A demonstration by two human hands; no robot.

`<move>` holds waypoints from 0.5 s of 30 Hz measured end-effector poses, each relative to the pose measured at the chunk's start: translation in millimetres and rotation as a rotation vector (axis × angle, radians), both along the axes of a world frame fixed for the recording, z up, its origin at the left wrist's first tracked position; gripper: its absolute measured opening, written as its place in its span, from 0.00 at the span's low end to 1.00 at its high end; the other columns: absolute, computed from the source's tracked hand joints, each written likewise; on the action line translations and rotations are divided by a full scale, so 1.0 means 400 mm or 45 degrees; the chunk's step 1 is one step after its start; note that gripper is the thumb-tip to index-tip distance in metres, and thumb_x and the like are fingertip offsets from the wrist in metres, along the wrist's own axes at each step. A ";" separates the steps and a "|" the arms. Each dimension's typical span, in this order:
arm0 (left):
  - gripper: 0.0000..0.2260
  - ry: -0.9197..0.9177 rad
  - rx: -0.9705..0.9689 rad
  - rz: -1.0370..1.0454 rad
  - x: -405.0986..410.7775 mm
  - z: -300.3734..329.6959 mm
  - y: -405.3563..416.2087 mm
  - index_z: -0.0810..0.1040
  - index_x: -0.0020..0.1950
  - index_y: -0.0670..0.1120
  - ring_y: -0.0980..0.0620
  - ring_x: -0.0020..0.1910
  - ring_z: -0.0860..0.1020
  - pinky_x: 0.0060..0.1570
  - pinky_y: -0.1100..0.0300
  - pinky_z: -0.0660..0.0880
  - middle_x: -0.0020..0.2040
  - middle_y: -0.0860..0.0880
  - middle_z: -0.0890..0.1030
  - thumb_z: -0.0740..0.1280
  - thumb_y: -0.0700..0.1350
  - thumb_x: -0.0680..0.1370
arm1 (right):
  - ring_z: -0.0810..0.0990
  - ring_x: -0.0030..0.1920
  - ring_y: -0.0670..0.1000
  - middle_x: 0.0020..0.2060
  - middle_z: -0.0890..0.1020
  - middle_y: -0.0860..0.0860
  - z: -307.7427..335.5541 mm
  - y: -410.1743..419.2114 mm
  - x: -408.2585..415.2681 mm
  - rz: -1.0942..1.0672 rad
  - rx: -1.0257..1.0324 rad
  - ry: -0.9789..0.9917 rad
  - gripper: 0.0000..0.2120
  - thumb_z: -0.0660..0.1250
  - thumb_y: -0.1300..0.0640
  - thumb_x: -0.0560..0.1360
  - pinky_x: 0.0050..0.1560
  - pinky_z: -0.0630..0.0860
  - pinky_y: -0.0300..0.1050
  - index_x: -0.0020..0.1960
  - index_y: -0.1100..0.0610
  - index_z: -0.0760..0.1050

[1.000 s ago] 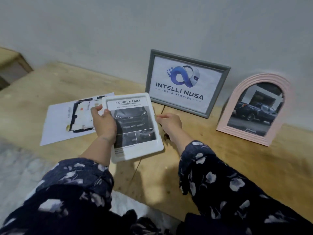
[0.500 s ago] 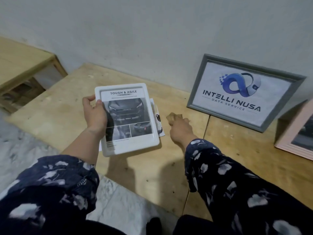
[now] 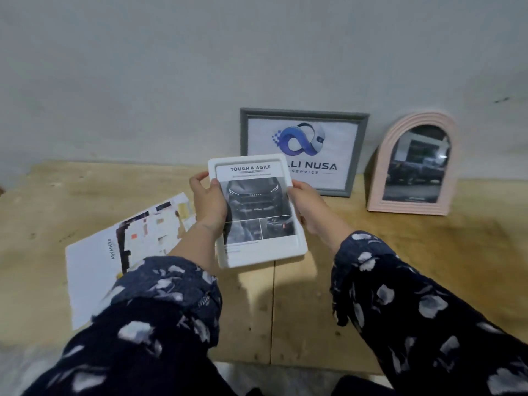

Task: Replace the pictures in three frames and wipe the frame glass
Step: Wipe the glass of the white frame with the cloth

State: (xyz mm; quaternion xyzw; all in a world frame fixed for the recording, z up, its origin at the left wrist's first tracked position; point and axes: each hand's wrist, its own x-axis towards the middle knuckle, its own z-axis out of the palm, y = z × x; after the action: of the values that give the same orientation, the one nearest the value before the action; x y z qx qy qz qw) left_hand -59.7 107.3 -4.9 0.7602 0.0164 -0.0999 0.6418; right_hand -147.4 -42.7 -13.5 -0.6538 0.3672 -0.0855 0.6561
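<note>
1. Wooden table [image 3: 400,252], against the wall: beyond your fingers, the grey frame [image 3: 354,155] with the logo print and the pink arched frame [image 3: 383,172] with a car photo lean upright on the wall. Both look filled, so probably done.
2. Loose printed sheets [image 3: 94,267] lie flat on the table, left of and below your left fingers. Likely the removed or spare pictures; can't tell which.
3. White frame [image 3: 297,241] with the "TOUGH & AGILE" car print is in the air between your two hands, glass side up toward you, in front of the grey frame's lower left corner. Picture is in. Judged: third frame, so the task is near its end. What's left looks like standing it up; no cloth in view, and you can't tell whether the glass is wiped.
4. Left hand [image 3: 210,207]: fingers curled round the frame's left edge, thumb on the front.
5. Right hand [image 3: 310,207]: fingers wrapped round the right edge, gripping it.
</note>
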 end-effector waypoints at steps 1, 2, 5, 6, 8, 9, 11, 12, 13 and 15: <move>0.13 0.019 -0.004 -0.068 -0.034 0.012 -0.060 0.64 0.67 0.48 0.51 0.45 0.75 0.50 0.57 0.70 0.51 0.47 0.75 0.55 0.44 0.83 | 0.79 0.48 0.56 0.50 0.81 0.55 0.009 -0.051 -0.048 -0.094 0.000 -0.007 0.17 0.56 0.63 0.77 0.53 0.77 0.51 0.64 0.55 0.73; 0.12 0.043 0.021 -0.114 -0.043 0.010 -0.083 0.66 0.66 0.47 0.48 0.50 0.76 0.58 0.53 0.70 0.54 0.45 0.76 0.55 0.46 0.82 | 0.79 0.45 0.55 0.49 0.81 0.55 0.010 -0.074 -0.070 -0.151 0.029 -0.019 0.18 0.56 0.64 0.78 0.49 0.77 0.50 0.65 0.55 0.72; 0.16 0.142 0.143 -0.408 -0.107 0.015 -0.224 0.74 0.60 0.42 0.41 0.58 0.77 0.64 0.45 0.70 0.59 0.40 0.79 0.54 0.51 0.81 | 0.77 0.41 0.51 0.50 0.80 0.54 0.029 -0.195 -0.203 -0.326 -0.005 -0.029 0.18 0.55 0.64 0.79 0.40 0.75 0.44 0.65 0.53 0.71; 0.18 0.186 0.173 -0.523 -0.133 0.020 -0.260 0.76 0.56 0.43 0.40 0.55 0.78 0.62 0.44 0.73 0.56 0.40 0.80 0.53 0.53 0.81 | 0.77 0.42 0.51 0.51 0.80 0.54 0.040 -0.227 -0.244 -0.373 -0.033 -0.026 0.18 0.55 0.64 0.79 0.38 0.74 0.43 0.65 0.51 0.72; 0.18 0.323 0.199 -0.760 -0.214 0.046 -0.349 0.77 0.50 0.45 0.43 0.49 0.78 0.57 0.48 0.76 0.49 0.42 0.81 0.53 0.55 0.82 | 0.77 0.43 0.52 0.51 0.79 0.53 0.066 -0.312 -0.343 -0.462 -0.093 -0.017 0.18 0.54 0.63 0.80 0.36 0.75 0.45 0.65 0.50 0.71; 0.19 0.383 0.212 -0.855 -0.252 0.058 -0.399 0.76 0.49 0.46 0.44 0.47 0.78 0.54 0.51 0.76 0.47 0.44 0.80 0.53 0.57 0.82 | 0.77 0.43 0.52 0.52 0.79 0.53 0.078 -0.357 -0.394 -0.501 -0.118 -0.007 0.18 0.54 0.63 0.80 0.38 0.77 0.48 0.66 0.50 0.71; 0.21 0.437 0.234 -0.976 -0.315 0.073 -0.489 0.77 0.48 0.47 0.46 0.44 0.77 0.49 0.54 0.76 0.43 0.45 0.80 0.53 0.60 0.81 | 0.78 0.43 0.54 0.52 0.79 0.53 0.093 -0.434 -0.478 -0.600 -0.145 0.003 0.19 0.55 0.63 0.79 0.45 0.80 0.55 0.66 0.51 0.72; 0.21 0.446 0.232 -1.032 -0.355 0.084 -0.549 0.77 0.48 0.46 0.47 0.42 0.78 0.47 0.54 0.77 0.42 0.46 0.81 0.53 0.61 0.81 | 0.79 0.44 0.55 0.52 0.80 0.54 0.101 -0.485 -0.531 -0.662 -0.137 -0.021 0.19 0.55 0.64 0.78 0.47 0.81 0.59 0.65 0.51 0.73; 0.21 0.457 0.222 -1.077 -0.380 0.087 -0.593 0.78 0.49 0.46 0.47 0.40 0.78 0.44 0.55 0.78 0.40 0.46 0.81 0.53 0.60 0.81 | 0.80 0.44 0.56 0.52 0.80 0.55 0.106 -0.518 -0.567 -0.709 -0.118 -0.048 0.20 0.55 0.64 0.77 0.45 0.81 0.60 0.64 0.51 0.74; 0.21 0.507 0.201 -1.157 -0.446 0.098 -0.701 0.77 0.51 0.45 0.48 0.36 0.78 0.37 0.56 0.79 0.39 0.46 0.80 0.54 0.59 0.82 | 0.80 0.41 0.54 0.50 0.81 0.55 0.126 -0.598 -0.655 -0.778 -0.115 -0.086 0.19 0.54 0.65 0.78 0.36 0.82 0.50 0.61 0.49 0.74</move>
State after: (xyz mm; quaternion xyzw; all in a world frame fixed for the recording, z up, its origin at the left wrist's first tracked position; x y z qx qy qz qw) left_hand -238.0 -173.1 34.2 0.7030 -0.1866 -0.5107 0.4584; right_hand -409.4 -282.0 36.9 -0.5385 0.5205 -0.3165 0.5822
